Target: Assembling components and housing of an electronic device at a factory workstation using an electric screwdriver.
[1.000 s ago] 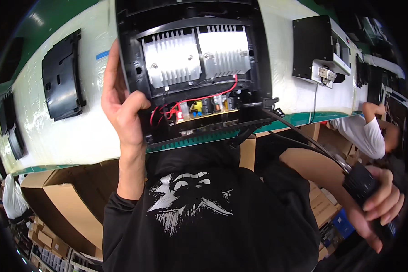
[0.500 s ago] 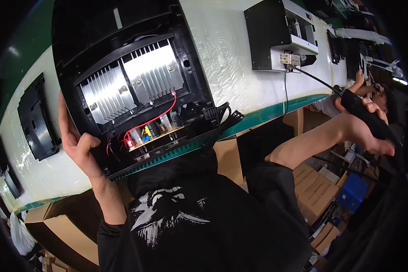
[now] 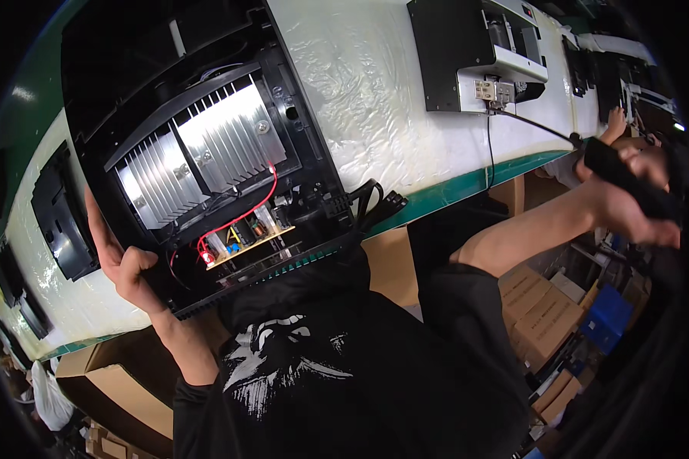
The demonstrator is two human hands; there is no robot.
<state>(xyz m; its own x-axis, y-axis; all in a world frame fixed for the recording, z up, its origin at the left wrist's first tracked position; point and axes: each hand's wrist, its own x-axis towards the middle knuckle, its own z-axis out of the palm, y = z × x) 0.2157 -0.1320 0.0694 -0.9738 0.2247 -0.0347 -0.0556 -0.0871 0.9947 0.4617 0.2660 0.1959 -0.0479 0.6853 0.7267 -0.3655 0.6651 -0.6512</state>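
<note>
My left hand (image 3: pixel 126 264) grips the left edge of a black plastic housing (image 3: pixel 314 168), thumb bent over the rim and fingers along its outer side. Inside the housing sit two silver finned heat sinks (image 3: pixel 226 138) and a small circuit board (image 3: pixel 249 241) with red wires. Far to the right, my right hand (image 3: pixel 628 206), a little blurred, is wrapped round a black electric screwdriver (image 3: pixel 628 176). Its long thin shaft points left, with the tip at the metal block on the front of a black-and-white screw feeder (image 3: pixel 444 61).
Curved black plastic covers (image 3: pixel 65 214) lie on the white-covered bench (image 3: pixel 352 92) to the left. A black cable with a plug (image 3: pixel 390 204) hangs by the housing's right corner. Cardboard boxes (image 3: pixel 543 314) and a blue bin (image 3: pixel 606 317) stand below right. Another person's arm (image 3: pixel 614 126) shows beyond.
The housing and my left hand have shifted slightly left and down in the picture. My right hand moves a little rightward with the screwdriver, whose tip stays at the feeder.
</note>
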